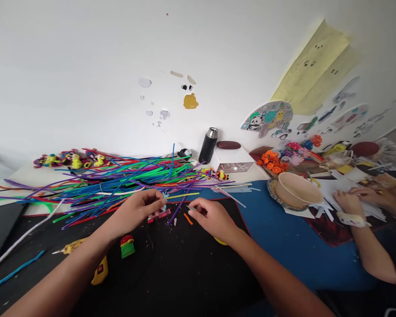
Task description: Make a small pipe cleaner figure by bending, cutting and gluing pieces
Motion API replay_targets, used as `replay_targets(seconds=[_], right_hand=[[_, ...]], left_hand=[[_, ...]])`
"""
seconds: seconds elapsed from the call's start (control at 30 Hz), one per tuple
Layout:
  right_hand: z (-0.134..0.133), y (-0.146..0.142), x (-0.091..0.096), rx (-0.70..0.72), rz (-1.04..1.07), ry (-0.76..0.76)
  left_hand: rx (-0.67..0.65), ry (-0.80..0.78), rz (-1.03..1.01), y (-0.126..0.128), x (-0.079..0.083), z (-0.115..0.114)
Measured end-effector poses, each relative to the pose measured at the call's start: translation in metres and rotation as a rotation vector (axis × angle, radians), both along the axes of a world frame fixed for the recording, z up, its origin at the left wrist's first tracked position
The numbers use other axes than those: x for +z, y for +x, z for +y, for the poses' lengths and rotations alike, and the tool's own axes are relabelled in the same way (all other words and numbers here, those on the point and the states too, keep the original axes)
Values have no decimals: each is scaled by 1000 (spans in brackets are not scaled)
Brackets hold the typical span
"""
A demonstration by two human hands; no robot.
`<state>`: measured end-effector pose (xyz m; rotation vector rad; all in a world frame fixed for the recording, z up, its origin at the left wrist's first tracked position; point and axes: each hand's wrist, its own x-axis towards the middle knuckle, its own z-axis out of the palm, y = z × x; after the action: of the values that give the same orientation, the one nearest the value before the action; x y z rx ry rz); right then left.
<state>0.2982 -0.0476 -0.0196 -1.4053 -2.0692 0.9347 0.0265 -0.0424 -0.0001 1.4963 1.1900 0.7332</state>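
Here, left hand (144, 208) pinches light-blue piece (165, 196), long axis near-upright.

With the gap between the left hand (147, 209) and right hand (214, 218) as clock centre, room to pass runs toward 6 over the black mat (178, 277). Heaped pipe cleaners (125, 181) block 9 to 12; a bottle (208, 147) stands at 1, a bowl (297, 189) near 3, a glue gun (100, 271) at 8.
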Motion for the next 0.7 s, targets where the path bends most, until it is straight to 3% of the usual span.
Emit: replay_targets(seconds=[0.1, 0.23, 0.7], right_hand=[[-9, 32, 10, 39, -312, -6], [-23, 57, 11, 100, -560, -55], [-31, 66, 5, 131, -692, -40]], left_hand=[[4, -19, -17, -1, -2, 3], [-4, -78, -79, -1, -5, 5], [-5, -51, -91, -1, -7, 5]])
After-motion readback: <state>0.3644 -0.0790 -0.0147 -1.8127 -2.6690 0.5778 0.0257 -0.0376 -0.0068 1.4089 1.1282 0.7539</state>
